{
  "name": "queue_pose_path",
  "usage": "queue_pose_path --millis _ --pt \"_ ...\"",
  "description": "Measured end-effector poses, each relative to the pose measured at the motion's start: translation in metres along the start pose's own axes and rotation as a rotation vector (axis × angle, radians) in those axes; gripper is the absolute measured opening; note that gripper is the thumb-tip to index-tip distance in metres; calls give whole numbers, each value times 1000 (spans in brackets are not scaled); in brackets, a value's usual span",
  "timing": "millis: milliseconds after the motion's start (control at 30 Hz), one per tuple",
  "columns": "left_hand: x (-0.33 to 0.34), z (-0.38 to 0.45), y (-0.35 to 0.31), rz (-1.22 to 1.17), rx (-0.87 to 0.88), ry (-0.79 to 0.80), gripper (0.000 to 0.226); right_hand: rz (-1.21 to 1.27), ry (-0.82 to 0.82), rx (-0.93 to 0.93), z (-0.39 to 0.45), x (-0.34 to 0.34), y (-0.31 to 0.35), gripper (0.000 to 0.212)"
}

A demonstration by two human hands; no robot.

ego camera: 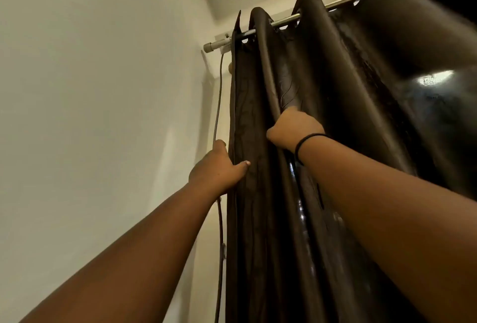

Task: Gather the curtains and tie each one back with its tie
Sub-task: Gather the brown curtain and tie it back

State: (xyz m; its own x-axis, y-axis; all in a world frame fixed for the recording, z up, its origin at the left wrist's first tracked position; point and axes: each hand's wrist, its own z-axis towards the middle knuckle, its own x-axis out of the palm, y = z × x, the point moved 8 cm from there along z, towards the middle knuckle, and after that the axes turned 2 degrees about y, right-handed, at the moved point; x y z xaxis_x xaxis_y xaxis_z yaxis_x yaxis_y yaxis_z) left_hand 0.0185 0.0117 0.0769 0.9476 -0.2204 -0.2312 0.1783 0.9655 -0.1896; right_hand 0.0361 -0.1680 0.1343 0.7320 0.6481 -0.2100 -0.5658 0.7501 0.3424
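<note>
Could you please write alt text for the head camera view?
Seen from below, a person's left hand grips the outer edge of a dark brown eyelet curtain while the right hand grips a fold further in. The curtain hangs from a metal rod beside a pale wall.

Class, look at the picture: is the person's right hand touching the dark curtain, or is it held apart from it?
Touching. The head view shows the right hand with its fingers curled round a fold of the dark curtain, gripping it below the rod.
</note>
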Motion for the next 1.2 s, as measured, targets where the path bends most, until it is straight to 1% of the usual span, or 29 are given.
queue_pose_path --millis 133,200,300,367,433,533,567,633,700,767,800,833,867,900,933,967,1000,1033,1067,1100,1133,1167,1200 --pt "5 5 10 -10 23 1 45 -87 -116 -77 -1 -6 18 36" --pt "2 7 11 -120 37 -48 31 -96 -83 -130 1 1 29 23" --pt "-18 11 13 -222 54 -181 20 -119 -25 -190 3 15 54 23" --pt "-31 11 18 -259 47 -235 19 -112 61 -224 6 33 77 27" --pt "-43 10 28 -306 26 -269 20 -65 129 -301 4 44 106 29" --pt "-65 6 39 -372 11 -341 35 22 210 -423 -8 47 150 32" --pt "-73 6 39 -379 17 -369 38 35 250 -433 -12 49 161 33" --pt "-86 6 36 -388 40 -411 35 71 278 -468 -22 46 177 35" --pt "-93 6 31 -401 50 -429 27 85 333 -455 -32 37 173 36" --pt "-93 1 24 -411 28 -416 18 59 361 -441 -36 26 153 36" --pt "-91 -1 21 -425 4 -395 17 129 400 -366 -34 24 138 34" --pt "-85 -5 18 -449 -24 -357 22 209 424 -353 -35 21 124 30" --pt "-77 -9 13 -482 -55 -305 29 171 452 -391 -40 17 113 30" --pt "-69 -9 8 -519 -86 -250 40 162 390 -389 -35 3 102 36" --pt "-61 -9 1 -539 -119 -197 53 176 282 -365 -26 -15 89 43" --pt "-54 -9 -5 -530 -142 -148 67 131 127 -340 -18 -34 75 47" --pt "-49 -6 -17 -515 -147 -105 80 21 -72 -313 -12 -61 60 48" --pt "-46 -3 -29 -512 -148 -63 91 -128 -230 -263 -9 -84 44 52" --pt "-41 0 -42 -521 -151 -23 99 -251 -307 -184 -3 -99 26 60" --pt "-36 4 -55 -522 -147 6 105 -325 -327 -95 2 -110 7 72" --pt "-32 7 -66 -512 -144 28 107 -342 -304 -7 6 -116 -9 85" --pt "-28 9 -76 -497 -143 42 105 -319 -263 62 10 -120 -27 94" --pt "-24 10 -83 -482 -151 48 100 -265 -214 108 13 -122 -43 97"
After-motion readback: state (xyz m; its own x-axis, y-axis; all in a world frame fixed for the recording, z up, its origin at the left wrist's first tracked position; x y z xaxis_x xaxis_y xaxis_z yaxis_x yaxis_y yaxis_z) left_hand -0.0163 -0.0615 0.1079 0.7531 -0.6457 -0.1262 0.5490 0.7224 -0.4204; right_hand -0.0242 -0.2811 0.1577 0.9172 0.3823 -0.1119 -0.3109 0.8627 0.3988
